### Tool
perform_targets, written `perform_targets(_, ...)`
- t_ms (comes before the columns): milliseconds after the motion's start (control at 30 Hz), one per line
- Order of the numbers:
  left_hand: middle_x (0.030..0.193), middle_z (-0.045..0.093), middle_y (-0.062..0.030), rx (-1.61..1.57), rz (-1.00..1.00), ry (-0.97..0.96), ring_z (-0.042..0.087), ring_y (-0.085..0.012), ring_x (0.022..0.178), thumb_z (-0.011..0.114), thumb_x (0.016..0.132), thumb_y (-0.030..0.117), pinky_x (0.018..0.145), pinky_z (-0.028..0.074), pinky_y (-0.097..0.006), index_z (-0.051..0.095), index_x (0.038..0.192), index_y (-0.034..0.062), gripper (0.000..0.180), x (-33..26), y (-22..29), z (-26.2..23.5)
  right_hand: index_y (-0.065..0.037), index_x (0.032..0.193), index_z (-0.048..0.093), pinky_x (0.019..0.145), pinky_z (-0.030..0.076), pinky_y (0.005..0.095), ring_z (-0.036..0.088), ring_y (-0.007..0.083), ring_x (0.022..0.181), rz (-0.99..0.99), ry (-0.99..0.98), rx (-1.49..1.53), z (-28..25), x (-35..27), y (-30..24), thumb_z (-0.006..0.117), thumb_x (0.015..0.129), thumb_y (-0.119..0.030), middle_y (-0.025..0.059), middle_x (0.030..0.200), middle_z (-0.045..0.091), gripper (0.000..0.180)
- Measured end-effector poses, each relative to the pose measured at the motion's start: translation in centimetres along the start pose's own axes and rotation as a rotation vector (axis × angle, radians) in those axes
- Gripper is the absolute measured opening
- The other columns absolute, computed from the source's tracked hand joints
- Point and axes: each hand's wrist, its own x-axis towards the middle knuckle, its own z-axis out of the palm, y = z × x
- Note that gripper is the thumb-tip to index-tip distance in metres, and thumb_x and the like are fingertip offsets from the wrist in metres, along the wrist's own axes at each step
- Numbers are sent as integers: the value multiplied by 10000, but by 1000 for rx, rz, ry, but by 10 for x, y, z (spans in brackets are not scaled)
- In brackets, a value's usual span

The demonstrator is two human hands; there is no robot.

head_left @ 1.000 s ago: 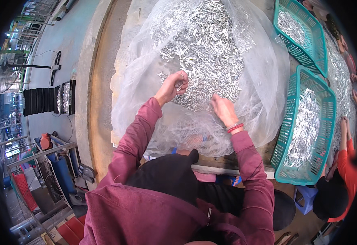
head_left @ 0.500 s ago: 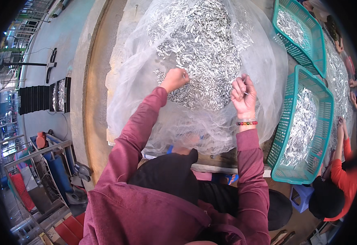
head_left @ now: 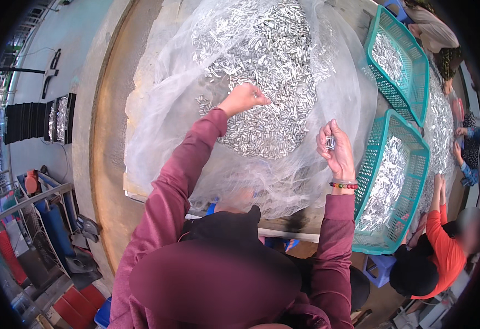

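A heap of small silver metal pieces (head_left: 262,134) lies on a sheer white mesh cloth (head_left: 240,192) spread over the table. Over the middle of the heap is my left hand (head_left: 244,98), its thumb and fingers pinched together; whatever is between the fingertips is too small to make out. My right hand (head_left: 339,153) is raised palm up at the right side of the cloth. Its fingers curl around a few small silver pieces (head_left: 330,142). A green plastic basket (head_left: 363,189) partly full of similar silver pieces stands just right of that hand.
Behind it is a second green basket (head_left: 422,88), also holding silver pieces. Farther right, other people work at another spread of silver pieces (head_left: 439,131); one wears an orange top (head_left: 443,263). A raised wooden and concrete edge (head_left: 105,109) runs along the left.
My left hand has moved right over the heap. My right hand has shifted right, toward the near basket, and turned so that the pieces in it show. The whole view has shifted slightly.
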Motion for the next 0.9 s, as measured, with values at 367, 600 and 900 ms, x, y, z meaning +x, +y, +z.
perform_targets(367, 707, 621, -193, 290, 52, 262, 620, -341, 700, 602, 817, 288, 658, 472, -420, 673, 872, 30, 272, -31, -30, -26, 3, 995, 507, 569, 479, 447, 631, 349, 655, -335, 176, -1771, 30, 132, 88, 463, 898, -163, 213, 723, 637, 197)
perform_targets(600, 741, 633, -198, 106, 52, 334, 625, -332, 759, 511, 813, 234, 660, 469, -427, 661, 831, 26, 258, -50, -30, -43, 25, 953, 511, 636, 488, 485, 628, 394, 689, -198, -71, -1827, 43, 103, 109, 468, 875, -148, 268, 753, 616, 194)
perform_targets(900, 646, 404, 12, -1044, -212, -1, 337, -65, 521, 520, 899, 330, 412, 258, -196, 385, 654, 113, 354, -35, -26, -41, -29, 857, 472, 358, 267, 201, 409, 117, 523, 135, -321, 290, 14, 49, 61, 409, 936, -205, 61, 627, 453, 203)
